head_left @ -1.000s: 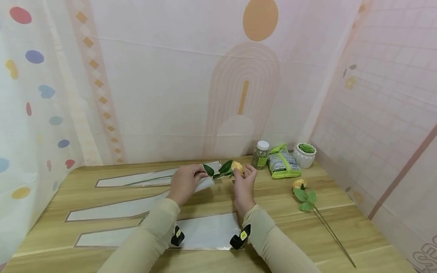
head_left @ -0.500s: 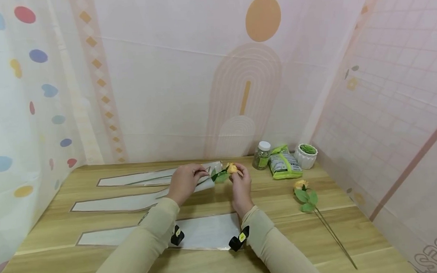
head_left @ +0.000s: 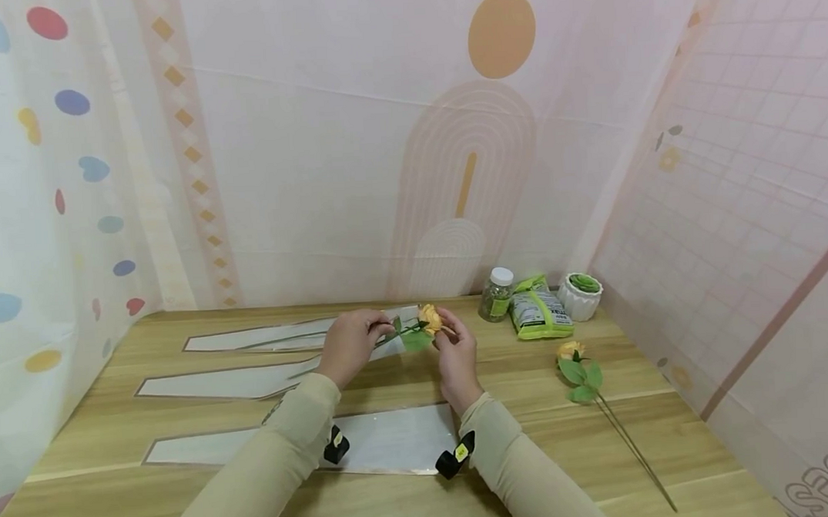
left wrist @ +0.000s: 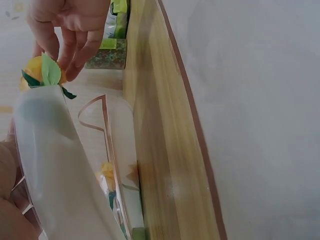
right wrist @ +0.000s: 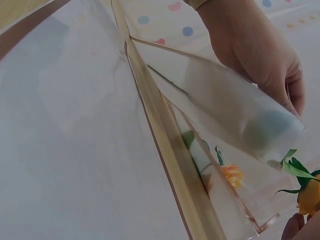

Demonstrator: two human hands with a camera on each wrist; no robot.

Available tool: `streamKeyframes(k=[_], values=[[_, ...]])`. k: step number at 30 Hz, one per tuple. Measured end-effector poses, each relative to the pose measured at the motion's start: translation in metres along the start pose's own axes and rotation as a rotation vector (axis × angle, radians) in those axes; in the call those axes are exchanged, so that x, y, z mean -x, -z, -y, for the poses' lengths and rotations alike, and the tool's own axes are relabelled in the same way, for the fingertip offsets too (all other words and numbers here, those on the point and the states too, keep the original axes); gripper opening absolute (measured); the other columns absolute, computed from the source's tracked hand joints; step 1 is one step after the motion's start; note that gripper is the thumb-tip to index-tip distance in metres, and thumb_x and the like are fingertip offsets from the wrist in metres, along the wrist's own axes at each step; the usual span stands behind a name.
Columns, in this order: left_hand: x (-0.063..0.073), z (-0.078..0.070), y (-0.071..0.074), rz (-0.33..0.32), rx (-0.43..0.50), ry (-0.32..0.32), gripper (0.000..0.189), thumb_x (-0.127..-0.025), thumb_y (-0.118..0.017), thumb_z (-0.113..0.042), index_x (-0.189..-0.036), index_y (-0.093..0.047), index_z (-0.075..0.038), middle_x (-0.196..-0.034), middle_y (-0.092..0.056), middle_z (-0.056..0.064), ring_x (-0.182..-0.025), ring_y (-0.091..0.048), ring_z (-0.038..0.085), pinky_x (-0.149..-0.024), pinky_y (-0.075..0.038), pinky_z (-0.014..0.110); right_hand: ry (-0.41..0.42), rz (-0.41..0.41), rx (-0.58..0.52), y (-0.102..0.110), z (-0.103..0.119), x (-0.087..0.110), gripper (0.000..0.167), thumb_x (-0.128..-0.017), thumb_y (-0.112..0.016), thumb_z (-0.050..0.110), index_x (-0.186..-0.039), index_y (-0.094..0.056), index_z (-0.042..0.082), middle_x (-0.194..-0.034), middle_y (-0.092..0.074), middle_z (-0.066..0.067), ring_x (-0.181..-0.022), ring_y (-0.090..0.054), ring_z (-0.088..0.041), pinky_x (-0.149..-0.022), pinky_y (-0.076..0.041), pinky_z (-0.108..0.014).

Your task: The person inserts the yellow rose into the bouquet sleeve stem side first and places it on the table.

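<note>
White film is forming the middle sleeve (head_left: 232, 383), which is receiving the rose (head_left: 429, 319) at centre frame: the stem is lying inside, the bloom is protruding. The left hand (head_left: 351, 344) is pinching the sleeve's edge; the right hand (head_left: 458, 357) is pinching the bloom. Progress, by judgement: one sleeve appears done, one is being filled, one is remaining. The back sleeve (head_left: 209, 344) is holding a second rose (right wrist: 232, 175). The front sleeve (head_left: 394, 437), lower centre, is lying flat, no rose showing in its uncovered part. A loose rose (head_left: 582, 378) is lying at right. Right of centre, the jar (head_left: 496, 295) is holding small bits; the pot (head_left: 581, 304) is containing a succulent (head_left: 585, 283); the packet (head_left: 539, 308) is hiding its contents.
</note>
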State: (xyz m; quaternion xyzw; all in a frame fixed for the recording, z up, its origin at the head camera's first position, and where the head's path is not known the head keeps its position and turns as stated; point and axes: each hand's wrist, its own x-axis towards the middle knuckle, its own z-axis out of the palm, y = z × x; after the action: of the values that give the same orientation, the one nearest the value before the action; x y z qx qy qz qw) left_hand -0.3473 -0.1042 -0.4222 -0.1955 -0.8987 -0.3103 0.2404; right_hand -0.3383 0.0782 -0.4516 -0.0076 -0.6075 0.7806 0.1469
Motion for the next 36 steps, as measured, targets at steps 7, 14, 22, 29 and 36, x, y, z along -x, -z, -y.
streamKeyframes(k=[7,14,22,29,36], values=[[0.0,0.0015,-0.0008,-0.011,-0.02,-0.017,0.012,-0.089,-0.075,-0.027,-0.09,-0.079,-0.016,-0.089,-0.076,-0.002,-0.079,-0.071,0.015,-0.072,-0.056,0.036,0.021,0.016,-0.073,-0.0025,0.0066,0.0034,0.029,-0.106,-0.051,0.008,-0.127,-0.063,-0.007,-0.119,-0.064,-0.011,-0.103,-0.062,-0.013,-0.089,-0.052,-0.029],[0.0001,0.002,-0.0011,-0.013,-0.023,-0.01,0.011,-0.09,-0.075,-0.026,-0.091,-0.08,-0.016,-0.09,-0.076,-0.001,-0.079,-0.071,0.016,-0.071,-0.056,0.036,0.043,0.02,-0.026,-0.0043,0.0013,0.0017,0.031,-0.1,-0.061,0.002,-0.128,-0.055,-0.01,-0.123,-0.062,-0.018,-0.104,-0.058,-0.015,-0.085,-0.051,-0.021],[0.0002,0.002,-0.0001,-0.018,-0.021,-0.022,0.009,-0.091,-0.075,-0.022,-0.092,-0.079,-0.014,-0.091,-0.076,0.0,-0.08,-0.071,0.016,-0.072,-0.057,0.036,0.027,0.101,0.042,-0.0016,0.001,0.0006,0.033,-0.098,-0.055,-0.009,-0.131,-0.056,-0.003,-0.133,-0.062,-0.017,-0.105,-0.055,-0.018,-0.08,-0.05,-0.023],[-0.0004,0.001,0.0006,-0.011,-0.026,-0.02,0.01,-0.091,-0.074,-0.022,-0.092,-0.079,-0.013,-0.092,-0.076,0.001,-0.083,-0.072,0.018,-0.075,-0.057,0.037,0.032,0.102,0.005,-0.0041,0.0012,0.0016,0.022,-0.1,-0.056,-0.006,-0.12,-0.064,-0.007,-0.113,-0.067,-0.011,-0.097,-0.063,-0.014,-0.081,-0.055,-0.025],[-0.0001,0.0018,0.0016,-0.027,-0.017,-0.017,0.011,-0.09,-0.076,-0.023,-0.092,-0.079,-0.012,-0.092,-0.077,0.002,-0.086,-0.072,0.021,-0.077,-0.057,0.04,0.026,0.109,0.031,-0.0052,0.0043,0.0038,0.026,-0.095,-0.066,-0.003,-0.121,-0.067,-0.007,-0.113,-0.069,-0.012,-0.099,-0.063,-0.015,-0.082,-0.054,-0.022]])
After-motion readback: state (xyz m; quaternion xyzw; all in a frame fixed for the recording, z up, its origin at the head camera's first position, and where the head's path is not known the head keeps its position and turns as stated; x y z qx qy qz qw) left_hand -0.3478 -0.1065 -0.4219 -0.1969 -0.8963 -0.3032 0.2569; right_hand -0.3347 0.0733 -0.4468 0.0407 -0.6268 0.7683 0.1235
